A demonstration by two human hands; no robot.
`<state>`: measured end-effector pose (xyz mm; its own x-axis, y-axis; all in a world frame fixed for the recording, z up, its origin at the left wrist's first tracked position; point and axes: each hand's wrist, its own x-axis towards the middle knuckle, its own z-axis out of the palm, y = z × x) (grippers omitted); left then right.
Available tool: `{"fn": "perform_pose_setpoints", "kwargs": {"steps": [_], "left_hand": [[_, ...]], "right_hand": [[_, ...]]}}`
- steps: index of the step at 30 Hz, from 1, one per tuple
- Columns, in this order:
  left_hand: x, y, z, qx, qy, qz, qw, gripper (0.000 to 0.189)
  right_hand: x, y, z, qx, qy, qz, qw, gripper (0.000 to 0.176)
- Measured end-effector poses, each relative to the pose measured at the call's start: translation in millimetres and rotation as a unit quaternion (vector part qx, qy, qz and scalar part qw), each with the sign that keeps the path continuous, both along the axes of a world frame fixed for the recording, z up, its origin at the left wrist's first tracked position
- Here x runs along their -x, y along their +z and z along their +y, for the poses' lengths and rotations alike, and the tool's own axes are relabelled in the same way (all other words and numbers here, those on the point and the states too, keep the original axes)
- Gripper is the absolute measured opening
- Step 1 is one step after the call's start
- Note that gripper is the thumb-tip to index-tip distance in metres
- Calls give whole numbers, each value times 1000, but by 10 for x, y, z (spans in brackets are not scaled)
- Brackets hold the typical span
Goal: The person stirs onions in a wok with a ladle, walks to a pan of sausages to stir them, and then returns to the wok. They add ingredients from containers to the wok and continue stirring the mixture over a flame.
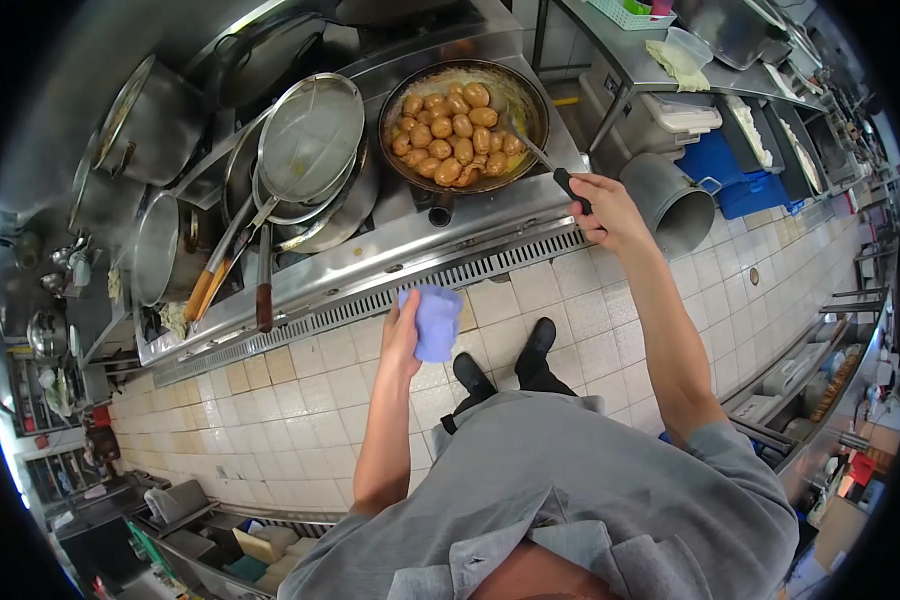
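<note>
My right hand (610,212) is closed around the black handle of a long metal cooking utensil (536,152). The utensil's far end dips into the right side of a wide dark frying pan (389,92), where food hides its shape. Glossy brown, egg-shaped pieces (462,125) fill most of the pan, with yellowish sauce along the right side. The pan sits on the stove, and its handle points toward me. Over the floor in front of the stove, my left hand (402,335) grips a folded purple cloth (437,322), apart from the pan.
Left of the pan, round strainers (311,137) rest over pots, their handles jutting past the stove's front edge (380,262). A large metal pot (674,208) stands on the tiled floor to the right. Beside it is a blue bin (735,185) under a steel table (630,45).
</note>
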<state>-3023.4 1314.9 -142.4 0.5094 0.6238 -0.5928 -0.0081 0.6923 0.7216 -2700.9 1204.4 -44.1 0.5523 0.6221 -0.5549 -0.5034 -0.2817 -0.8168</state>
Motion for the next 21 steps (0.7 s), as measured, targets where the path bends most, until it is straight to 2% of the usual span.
{"fn": "perform_pose_setpoints", "kwargs": {"steps": [4,7,10,13,16,17,18,19,21], "left_hand": [[330,-181,-119,2,5,13,1000,50],[483,-156,-185,19,10,19,1000,49],[631,-210,-198,34,9,15,999,48],[727,-195,-196,49,-2,16,999,46],[817,-186,-173,26,12,21,999,41],[860,-204,-180,16,19,24,999,39],[921,-245,-180,20,27,20,999,40],[1025,-297,-163,24,32,16,999,41],[1115,-329,-176,27,38,15,999,42]], "right_hand": [[212,118,9,38,11,-177,983,36],[303,206,-64,38,52,-325,944,44],[471,327,-161,52,61,-369,926,43],[560,18,-121,5,39,-419,907,43],[945,-19,66,-56,-12,-354,933,40],[1063,14,128,-108,-3,-247,963,40],[1291,125,272,-111,4,-104,988,39],[1565,211,456,-113,7,42,993,37],[1736,-80,733,-160,61,212,962,27]]}}
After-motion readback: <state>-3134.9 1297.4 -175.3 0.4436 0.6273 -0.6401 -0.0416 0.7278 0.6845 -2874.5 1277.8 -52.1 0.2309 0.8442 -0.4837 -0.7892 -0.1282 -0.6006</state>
